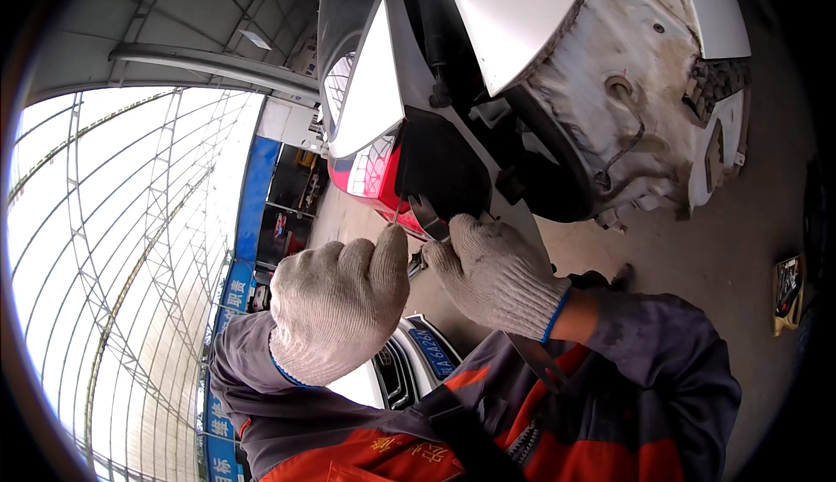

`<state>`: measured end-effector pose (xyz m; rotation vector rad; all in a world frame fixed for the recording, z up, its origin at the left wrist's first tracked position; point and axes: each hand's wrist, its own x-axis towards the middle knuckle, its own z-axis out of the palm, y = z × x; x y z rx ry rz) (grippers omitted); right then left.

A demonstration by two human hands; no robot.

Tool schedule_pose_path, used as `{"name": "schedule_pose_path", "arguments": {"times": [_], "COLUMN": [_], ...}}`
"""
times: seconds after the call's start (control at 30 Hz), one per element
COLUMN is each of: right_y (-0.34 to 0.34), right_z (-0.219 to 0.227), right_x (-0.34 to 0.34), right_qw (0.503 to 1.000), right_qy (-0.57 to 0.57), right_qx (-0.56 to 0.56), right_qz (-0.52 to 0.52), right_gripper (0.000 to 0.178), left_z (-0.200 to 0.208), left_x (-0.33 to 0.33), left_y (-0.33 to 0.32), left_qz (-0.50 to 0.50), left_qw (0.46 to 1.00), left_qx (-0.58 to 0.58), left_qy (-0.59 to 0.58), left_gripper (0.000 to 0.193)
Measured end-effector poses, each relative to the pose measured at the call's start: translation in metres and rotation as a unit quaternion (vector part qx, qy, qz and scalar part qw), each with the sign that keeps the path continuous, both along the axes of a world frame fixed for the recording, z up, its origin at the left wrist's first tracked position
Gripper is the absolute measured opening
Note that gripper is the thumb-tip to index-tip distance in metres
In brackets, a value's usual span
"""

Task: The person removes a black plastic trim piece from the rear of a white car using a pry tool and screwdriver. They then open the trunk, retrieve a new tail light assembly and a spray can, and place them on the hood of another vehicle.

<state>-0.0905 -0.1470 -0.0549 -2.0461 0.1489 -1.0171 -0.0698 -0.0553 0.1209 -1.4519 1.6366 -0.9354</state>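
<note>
My left hand [341,303], in a pale knitted glove, is closed in a fist. A thin metal shaft [398,212] sticks up past its thumb, but what else it grips is hidden. My right hand [495,269], gloved the same with a blue cuff, is closed on a flat forked pry tool [428,219]. The tool's notched end points up at the lower edge of a red tail light [386,173] with a black housing [444,164]. Both hands are close together just below that light, on the white car [514,12].
Bare, dirty body metal [601,81] and dark openings show on the car to the right. A second white car with a black grille [396,373] stands behind my arms. A tool case [788,295] lies on the floor at the far right. Blue signs [228,299] line the left side.
</note>
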Motion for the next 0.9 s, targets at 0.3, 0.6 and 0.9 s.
{"name": "schedule_pose_path", "arguments": {"times": [0.3,0.6,0.9], "right_y": [0.0,-0.006,-0.004], "right_z": [-0.005,-0.004,-0.005], "right_x": [-0.003,-0.001,-0.003], "right_qw": [0.981,0.966,0.992], "right_qy": [-0.02,-0.025,-0.062], "right_qx": [-0.178,-0.25,-0.103], "right_qz": [-0.07,-0.059,-0.049], "right_gripper": [0.021,0.024,0.026], "left_z": [-0.013,-0.021,-0.013], "left_x": [-0.01,-0.015,-0.017], "left_y": [-0.009,-0.016,-0.024], "left_qz": [0.015,0.101,0.174], "left_qw": [0.999,0.993,0.958], "left_qx": [-0.031,0.01,-0.008], "left_qy": [-0.017,0.054,0.228], "left_gripper": [0.018,0.011,0.005]}}
